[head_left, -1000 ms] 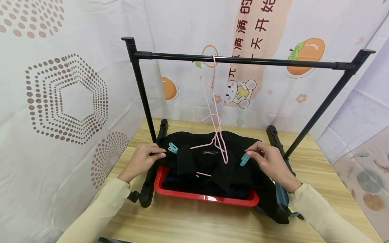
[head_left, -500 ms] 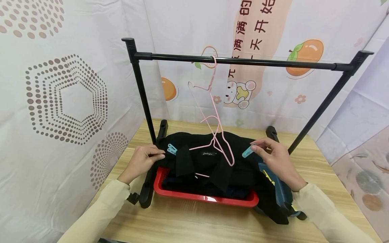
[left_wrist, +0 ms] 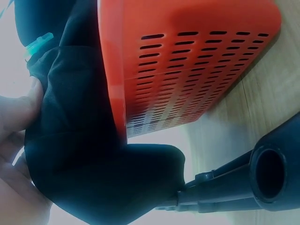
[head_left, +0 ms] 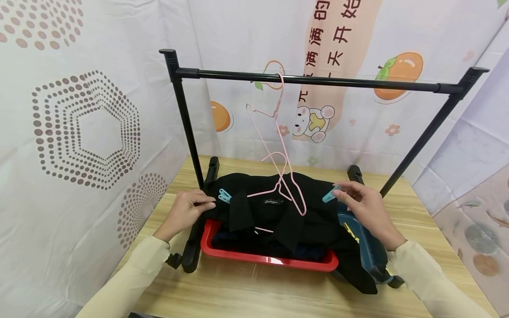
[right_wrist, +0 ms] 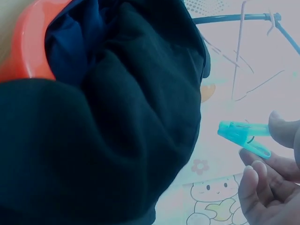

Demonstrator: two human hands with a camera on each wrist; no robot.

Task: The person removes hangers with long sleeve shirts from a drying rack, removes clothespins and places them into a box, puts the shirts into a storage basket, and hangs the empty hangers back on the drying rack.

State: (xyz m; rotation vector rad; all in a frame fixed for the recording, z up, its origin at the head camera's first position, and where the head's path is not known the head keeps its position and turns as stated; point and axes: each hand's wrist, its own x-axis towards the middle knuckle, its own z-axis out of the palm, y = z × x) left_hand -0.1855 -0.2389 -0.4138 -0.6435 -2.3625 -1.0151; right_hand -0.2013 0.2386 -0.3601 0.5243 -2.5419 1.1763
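A black collared garment lies over a red basket, with a pink hanger inside its neck. My left hand pinches the garment's left shoulder between thumb and fingers. Close to those fingertips, a light-blue clothespin is clipped on the cloth. In my right hand is another light-blue clothespin, pinched between thumb and fingers. The right wrist view shows this clothespin apart from the cloth, its handles partly spread. A second pink hanger hangs from the rack's bar, above the garment.
A black rack spans the work area, its feet on both sides of the red basket. Below my right hand stands a dark-blue basket with yellow items, partly covered by the garment's sleeve. Printed curtains stand behind.
My right hand has moved right with its clothespin, away from the garment, uncovering more of the blue basket. The hanging pink hanger has turned on the bar. My left hand stays nearly still.
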